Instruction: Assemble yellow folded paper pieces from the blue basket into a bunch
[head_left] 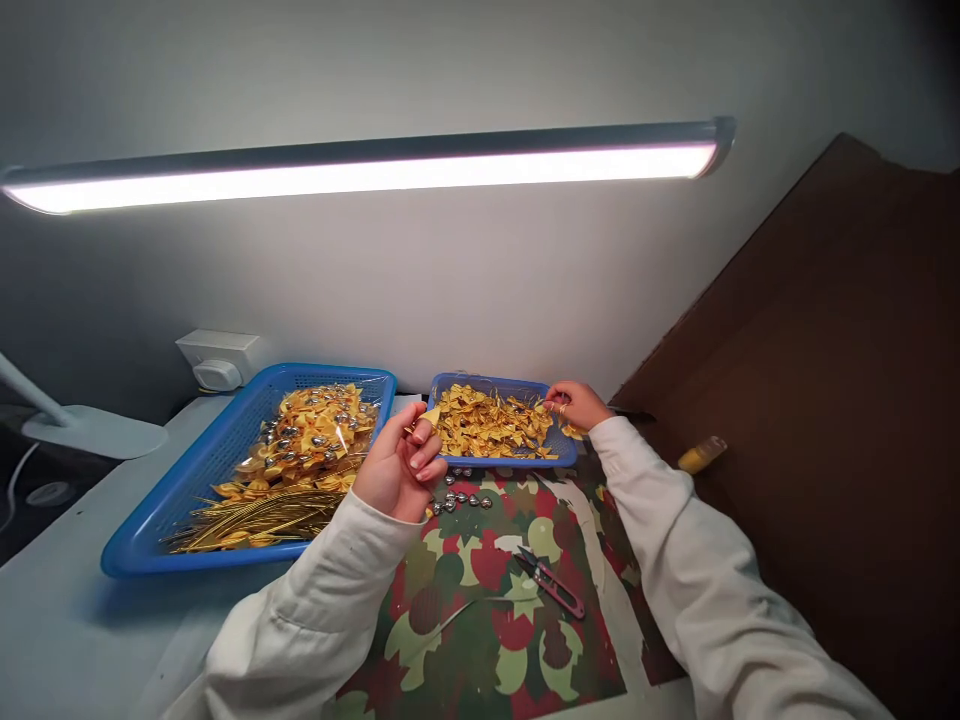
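My left hand [401, 465] is raised in front of the small basket, its thumb and fingers pinching a gold leaf-shaped piece [431, 416]. At the right end of the small blue basket [502, 462], my right hand [579, 405] has its fingertips closed on gold foil-like bits; their exact shape is partly hidden. A heap of gold leaf-shaped pieces [487, 425] fills that basket. Silver beads [465, 500] lie in a short row on the patterned mat just below it. Purple-handled thread snips [551, 583] rest on the mat between my forearms.
A larger blue basket [120, 545] on the left holds a clear bag of gold pieces with silver beads [322, 425] and gold wire stems [255, 522]. A brown panel [825, 400] borders the right side, near a small yellow bottle [703, 455]. A white lamp base [97, 432] stands far left.
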